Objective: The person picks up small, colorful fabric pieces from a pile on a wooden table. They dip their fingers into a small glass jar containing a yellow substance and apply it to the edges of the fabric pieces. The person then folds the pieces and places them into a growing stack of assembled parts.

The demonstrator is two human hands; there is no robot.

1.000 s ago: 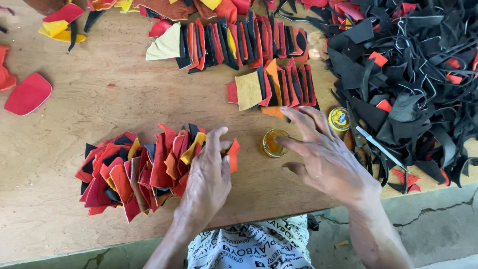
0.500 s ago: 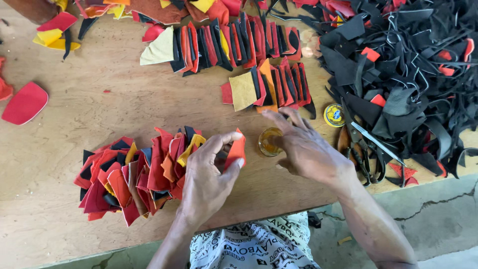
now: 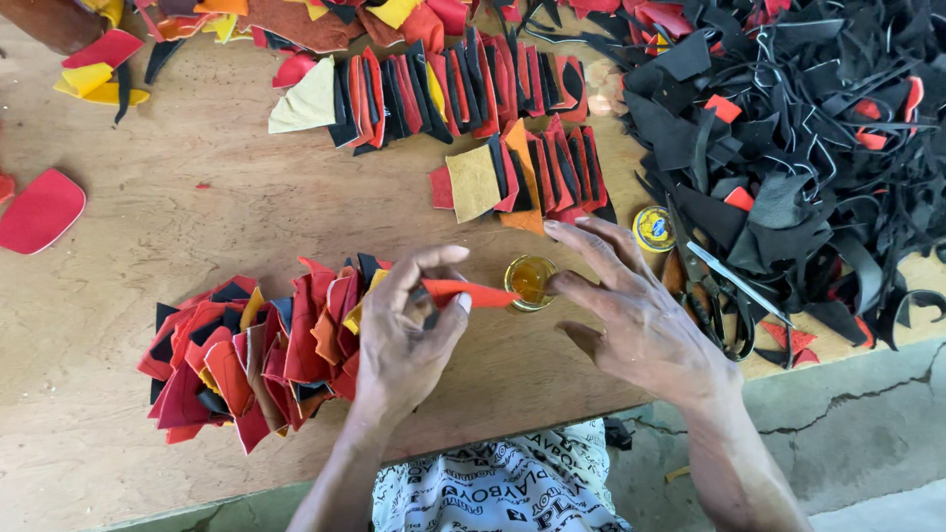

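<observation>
The left hand (image 3: 404, 340) pinches a red leather piece (image 3: 471, 294) between thumb and fingers, its tip reaching over the small tin of yellow glue (image 3: 530, 281) on the wooden counter (image 3: 197, 217). The right hand (image 3: 645, 320) hovers spread and empty just beside the tin. A fanned stack of red, orange and black pieces (image 3: 256, 350) lies under the left hand
</observation>
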